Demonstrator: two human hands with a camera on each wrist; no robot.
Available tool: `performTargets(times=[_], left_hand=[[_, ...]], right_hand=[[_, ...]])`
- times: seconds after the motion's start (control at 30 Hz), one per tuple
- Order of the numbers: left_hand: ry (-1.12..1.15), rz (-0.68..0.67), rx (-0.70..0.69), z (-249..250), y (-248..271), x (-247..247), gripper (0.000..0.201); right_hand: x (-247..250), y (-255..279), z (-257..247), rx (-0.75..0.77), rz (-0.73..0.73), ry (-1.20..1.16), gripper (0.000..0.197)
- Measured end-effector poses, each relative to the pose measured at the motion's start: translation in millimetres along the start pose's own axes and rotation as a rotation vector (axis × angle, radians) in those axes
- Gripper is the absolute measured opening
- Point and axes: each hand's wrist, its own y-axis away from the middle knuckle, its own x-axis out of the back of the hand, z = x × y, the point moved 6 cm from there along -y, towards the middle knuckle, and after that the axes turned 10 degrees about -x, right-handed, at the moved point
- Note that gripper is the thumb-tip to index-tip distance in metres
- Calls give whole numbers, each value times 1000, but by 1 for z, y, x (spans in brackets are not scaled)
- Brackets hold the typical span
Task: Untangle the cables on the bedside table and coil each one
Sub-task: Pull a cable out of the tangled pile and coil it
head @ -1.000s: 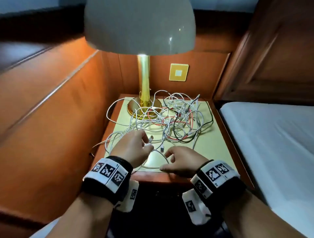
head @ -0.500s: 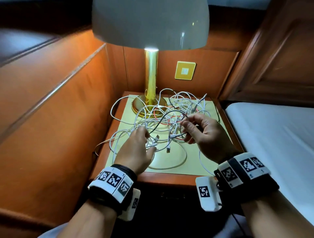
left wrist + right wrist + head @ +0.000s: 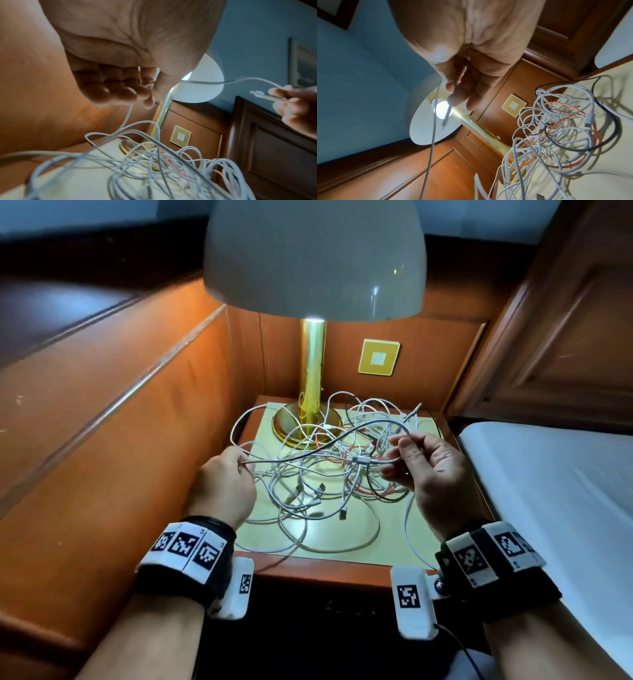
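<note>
Two hands up over the bedside table (image 3: 404,549), one white cable (image 3: 308,455) strung between them, lifted clear of the pile.

L to R in head view: wood side panel (image 3: 102,422) at 9 o'clock. Left hand (image 3: 224,487) at approx 8 o'clock of the tangle (image 3: 329,470), back of hand up, fingers curled in; left wrist view shows thumb and fingertips (image 3: 120,93) pinching the white cable, w/ one run dropping from the hand into the pile below.

Centre: brass lamp (image 3: 311,378), white shade overhead, bulb lit, base at 11 o'clock on the tabletop w/ cable loops lying round and over it. Tangle covers the middle and back of the top: mostly white leads, plus a red cable (image 3: 363,448) and a black cable (image 3: 387,496) mixed through. Several loose plug ends lie at the pile's 6 o'clock edge. One white loop hangs over the front edge, near 6 o'clock. Gold wall plate (image 3: 379,357) at 12–1 o'clock, on the back panel.

Right hand (image 3: 431,470) at 3 o'clock of the tangle, palm turned inward, fingers partly curled, pinching the same white cable near its connector end (image 3: 363,460); right wrist view shows the plug sticking out past the fingertips (image 3: 458,97). Can't tell plug type.

Bed w/ white sheet (image 3: 548,508) at far 3 o'clock, just beside the table.
</note>
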Motion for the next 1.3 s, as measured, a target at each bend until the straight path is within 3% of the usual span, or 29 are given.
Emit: performTargets(times=[0.17,0.33,0.4,0.53,0.6,0.63,0.7,0.73,0.77,0.87,1.0,1.17,1.3], left_hand=[[188,169,-184,4,-4,12,19],[627,194,-135,27,1,19,22],[814,168,-123,33,4,20,24],[987,98,-52,28,-1,14,25],[1014,62,-26,25,-5,11,27],[1023,52,-25,24,-6,11,27],[1029,33,-56,27,-3,13,24],[1018,18,-81,30,-1,15,22],[983,2,-110,30,1,16,20],[738,-46,-117,19,2,10,23],[148,-162,-98,-1,6,-4,26],[96,-277,-70,4,8,-12,35],[-2,-412,-92,5,15,-15,48]], right_hand=[[-10,1,14,-133,-30,123,16],[-43,13,23,-246,-225,163,6],[-54,15,28,-275,-261,189,21],[-67,10,43,-352,-262,158,76],[-69,5,46,-364,-240,95,85],[-71,3,47,-369,-249,68,77],[-77,-2,45,-352,-272,45,35],[-77,-5,42,-323,-260,56,15],[-75,-7,40,-285,-228,67,9],[-64,-16,30,-165,-126,33,13],[-53,-20,14,-16,-94,-9,16],[-58,-15,3,18,-159,-123,18],[-48,-15,-5,84,-71,-116,17]])
